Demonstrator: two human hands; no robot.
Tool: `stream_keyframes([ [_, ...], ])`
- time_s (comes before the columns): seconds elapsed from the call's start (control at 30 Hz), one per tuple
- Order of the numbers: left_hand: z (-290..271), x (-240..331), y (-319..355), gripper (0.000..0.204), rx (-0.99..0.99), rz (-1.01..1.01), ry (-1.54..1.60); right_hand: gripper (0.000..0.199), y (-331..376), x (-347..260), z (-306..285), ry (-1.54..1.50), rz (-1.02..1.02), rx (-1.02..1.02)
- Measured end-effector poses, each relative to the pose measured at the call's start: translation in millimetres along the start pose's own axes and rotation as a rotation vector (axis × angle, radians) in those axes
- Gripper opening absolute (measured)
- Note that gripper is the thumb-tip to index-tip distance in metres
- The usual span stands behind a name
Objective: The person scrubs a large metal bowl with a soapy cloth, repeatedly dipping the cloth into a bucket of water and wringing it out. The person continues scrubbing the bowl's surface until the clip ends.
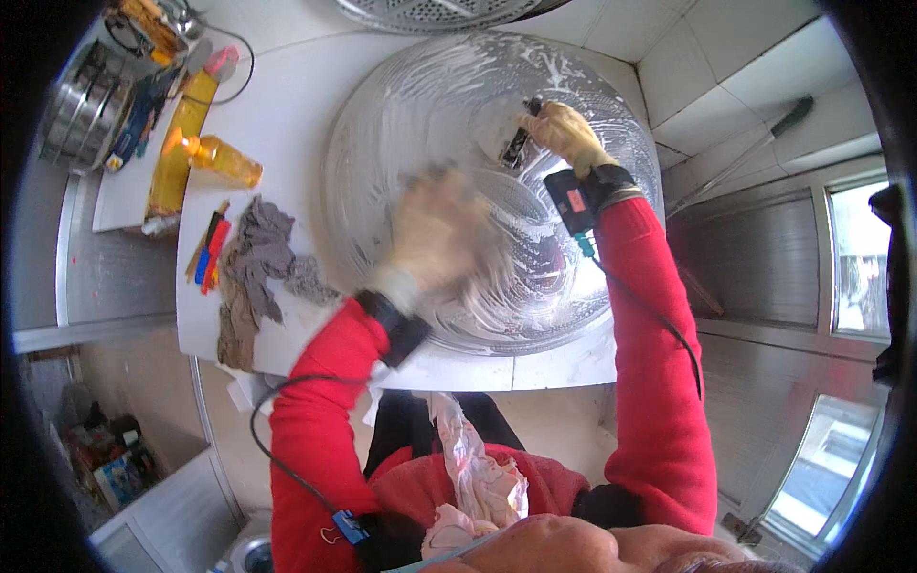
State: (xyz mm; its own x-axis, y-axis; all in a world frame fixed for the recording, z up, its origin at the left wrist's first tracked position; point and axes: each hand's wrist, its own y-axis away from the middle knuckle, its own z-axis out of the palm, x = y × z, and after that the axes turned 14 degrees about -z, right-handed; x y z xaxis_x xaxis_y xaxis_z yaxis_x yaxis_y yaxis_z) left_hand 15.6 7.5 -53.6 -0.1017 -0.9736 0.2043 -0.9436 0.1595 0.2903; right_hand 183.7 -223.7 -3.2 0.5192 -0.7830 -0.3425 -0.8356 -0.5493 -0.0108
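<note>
A large round silvery lid-like disc [382,124], streaked with white suds, lies on the white tabletop. My right hand [570,134], in a pale yellowish glove, is closed around a short black handle [517,148] on the disc's upper right part. I cannot tell whether that handle is fixed to the disc. Over the lower left of the disc is my left hand [435,229], also gloved and smeared by motion. Its fingers, and anything under them, are too blurred to make out.
Left of the disc lie a crumpled grey-brown cloth [263,253], several coloured pens [212,250] and an orange spray bottle [224,160]. A stacked metal pot [86,105] stands far left. Behind is a perforated metal tray [435,11]. A tiled wall [726,105] borders the right.
</note>
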Motion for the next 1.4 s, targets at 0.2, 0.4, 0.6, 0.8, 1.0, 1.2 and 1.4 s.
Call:
stream_keyframes([
  [0.2, -48.3, -52.3, -38.3, 0.062, 0.379, -0.422, 0.372, 0.045, -17.8, 4.6, 6.5, -0.06, 0.007, -0.07],
  [0.4, 29.3, 76.7, 12.8, 0.057, 0.451, 0.094, 0.085, 0.035, -23.0, 7.3, 9.6, -0.022, -0.091, -0.183],
  [0.6, 127.6, 60.1, 116.0, 0.07, 0.575, 0.046, 0.34, 0.056, -22.5, 8.3, 11.0, -0.095, 0.055, -0.1],
  [0.8, 108.4, -32.4, 79.6, 0.071, 0.92, -0.266, 1.138, 0.064, -23.0, 10.9, 13.0, -0.124, 0.126, -0.101],
  [1.0, 6.3, -28.4, 24.9, 0.062, 0.658, -0.387, 0.384, 0.063, -23.0, 13.4, 16.2, -0.11, 0.153, -0.089],
  [1.2, 87.9, -6.7, 93.8, 0.09, 0.586, -0.247, 0.603, 0.056, -22.2, 11.2, 19.9, -0.061, 0.148, -0.086],
  [1.4, 98.7, -124.4, 18.6, 0.081, 0.679, -0.552, 1.087, 0.056, -17.4, -3.5, 18.2, 0.025, 0.274, -0.077],
])
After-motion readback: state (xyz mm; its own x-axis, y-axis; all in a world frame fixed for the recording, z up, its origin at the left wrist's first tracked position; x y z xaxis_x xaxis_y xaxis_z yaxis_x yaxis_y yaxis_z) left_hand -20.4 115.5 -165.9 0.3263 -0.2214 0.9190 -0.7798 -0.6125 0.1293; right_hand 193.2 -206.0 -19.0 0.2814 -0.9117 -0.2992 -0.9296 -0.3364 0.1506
